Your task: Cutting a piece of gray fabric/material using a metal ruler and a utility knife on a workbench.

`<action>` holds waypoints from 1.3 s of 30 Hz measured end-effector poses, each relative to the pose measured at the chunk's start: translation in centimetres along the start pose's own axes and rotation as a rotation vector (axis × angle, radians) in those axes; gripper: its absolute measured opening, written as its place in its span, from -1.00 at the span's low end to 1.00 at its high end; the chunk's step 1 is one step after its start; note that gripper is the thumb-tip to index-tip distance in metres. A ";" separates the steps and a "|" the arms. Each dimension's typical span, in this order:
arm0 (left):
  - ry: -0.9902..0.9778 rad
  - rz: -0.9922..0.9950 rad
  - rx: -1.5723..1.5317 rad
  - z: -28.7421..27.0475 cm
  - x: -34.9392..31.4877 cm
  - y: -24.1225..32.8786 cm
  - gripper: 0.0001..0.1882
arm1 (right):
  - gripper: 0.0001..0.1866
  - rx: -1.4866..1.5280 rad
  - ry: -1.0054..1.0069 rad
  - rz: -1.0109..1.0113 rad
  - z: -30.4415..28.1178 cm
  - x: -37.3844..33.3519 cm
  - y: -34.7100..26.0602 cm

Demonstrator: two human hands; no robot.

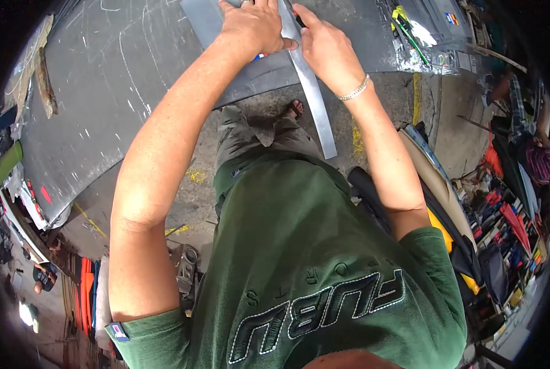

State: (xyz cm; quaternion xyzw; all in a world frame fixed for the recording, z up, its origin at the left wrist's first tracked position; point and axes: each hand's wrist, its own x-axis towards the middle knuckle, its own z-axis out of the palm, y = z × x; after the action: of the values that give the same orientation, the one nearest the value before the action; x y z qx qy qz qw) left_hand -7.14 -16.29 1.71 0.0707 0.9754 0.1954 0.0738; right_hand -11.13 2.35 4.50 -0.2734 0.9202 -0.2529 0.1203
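My left hand (250, 27) lies flat with its fingers spread, pressing on a long metal ruler (315, 101) and the smooth grey sheet (195, 18) beneath it. Its thumb rests on the ruler, whose near end juts past the table edge toward me. Just right of the ruler, my right hand (331, 52) is closed around a slim red and black tool (299, 20), index finger stretched along it. The tool's tip is hidden, so its exact kind cannot be told. A bracelet (355, 89) circles my right wrist.
The dark, scratched tabletop (103, 80) spreads far to the left. Clear plastic (438, 58) and a green pen-like stick (418, 46) lie at its right. A wooden strip (44, 83) is on the left. Fabric rolls (89, 295) and piled materials (502, 227) flank me; a person (44, 277) is behind left.
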 end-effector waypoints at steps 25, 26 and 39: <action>-0.427 -0.272 0.312 -1.3 3.4 2.4 0.26 | -0.44 0.336 -0.074 0.374 -3.3 -8.1 2.2; -0.208 -0.034 -0.028 0.9 2.8 -0.9 0.26 | -0.37 0.284 -0.005 0.314 -3.9 -8.2 3.8; -0.398 -0.336 0.319 -2.4 2.9 3.2 0.34 | -0.59 0.421 0.112 -0.231 -4.6 -0.9 8.7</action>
State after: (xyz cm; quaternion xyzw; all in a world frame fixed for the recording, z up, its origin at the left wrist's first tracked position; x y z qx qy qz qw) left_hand -10.05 -13.82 4.80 -0.0440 0.9582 0.0074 0.2826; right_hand -15.88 10.92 3.82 -0.3314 0.8151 -0.4658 0.0938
